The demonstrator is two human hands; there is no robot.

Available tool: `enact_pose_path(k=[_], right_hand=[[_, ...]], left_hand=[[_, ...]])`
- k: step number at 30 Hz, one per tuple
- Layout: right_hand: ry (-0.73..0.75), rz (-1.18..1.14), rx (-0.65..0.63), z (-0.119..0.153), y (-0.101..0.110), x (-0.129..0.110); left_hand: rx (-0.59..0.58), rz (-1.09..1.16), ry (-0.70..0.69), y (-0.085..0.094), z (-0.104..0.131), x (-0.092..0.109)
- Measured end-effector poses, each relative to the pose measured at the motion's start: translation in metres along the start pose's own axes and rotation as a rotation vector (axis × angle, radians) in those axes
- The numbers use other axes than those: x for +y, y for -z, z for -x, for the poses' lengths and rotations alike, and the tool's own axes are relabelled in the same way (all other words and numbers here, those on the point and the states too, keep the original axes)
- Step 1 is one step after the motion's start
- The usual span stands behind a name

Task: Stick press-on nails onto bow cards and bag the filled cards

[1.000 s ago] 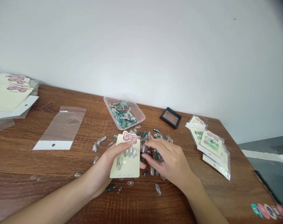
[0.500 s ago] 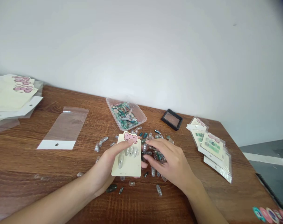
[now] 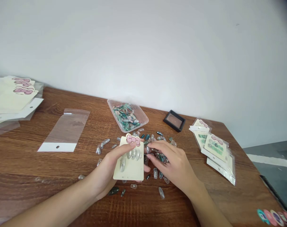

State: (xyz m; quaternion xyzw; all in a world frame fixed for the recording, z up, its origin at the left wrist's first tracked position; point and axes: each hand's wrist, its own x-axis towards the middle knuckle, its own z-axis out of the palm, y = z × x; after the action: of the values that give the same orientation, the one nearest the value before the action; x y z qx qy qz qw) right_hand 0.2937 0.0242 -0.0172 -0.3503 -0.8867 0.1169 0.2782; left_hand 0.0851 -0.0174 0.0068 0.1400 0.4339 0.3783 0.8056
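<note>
My left hand (image 3: 107, 168) grips a cream display card (image 3: 133, 170) with a pink bow at its top, thumb on the front and fingers behind. Several clear, shiny press-on nails lie on the card, one long nail (image 3: 122, 164) at its left side. Just right of the card, my right hand (image 3: 175, 160) has its thumb and index finger closed around a clear press-on nail (image 3: 147, 149). Below and around both hands, loose clear and dark green press-on nails (image 3: 155, 173) are scattered on the wooden table (image 3: 91, 201); the hands hide some of them.
A clear plastic tub (image 3: 143, 118) of green and clear nails stands behind the hands, beside a black frame (image 3: 181, 126). Leftward lie a clear bag (image 3: 69, 129) and a stack of cream cards (image 3: 8, 97). Bagged cards with green nails (image 3: 215, 146) lie at right.
The thumb and index finger of my right hand have drawn closer together, with a clear nail now showing between them. The card has shifted very slightly.
</note>
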Motion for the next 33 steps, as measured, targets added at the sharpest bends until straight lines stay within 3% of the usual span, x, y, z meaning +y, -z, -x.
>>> enact_pose_path(k=[17, 27, 33], right_hand=[[0.045, 0.036, -0.009, -0.0004, 0.0021, -0.0034], [0.042, 0.060, 0.053, 0.0014, 0.0005, -0.0019], [0.094, 0.094, 0.026, -0.0007, 0.0013, -0.0037]], left_hand=[[-0.064, 0.006, -0.059, 0.0037, -0.0045, -0.0030], [-0.064, 0.017, -0.066, 0.0045, -0.0048, -0.0052], [-0.055, 0.048, -0.076, 0.0047, -0.0034, -0.0035]])
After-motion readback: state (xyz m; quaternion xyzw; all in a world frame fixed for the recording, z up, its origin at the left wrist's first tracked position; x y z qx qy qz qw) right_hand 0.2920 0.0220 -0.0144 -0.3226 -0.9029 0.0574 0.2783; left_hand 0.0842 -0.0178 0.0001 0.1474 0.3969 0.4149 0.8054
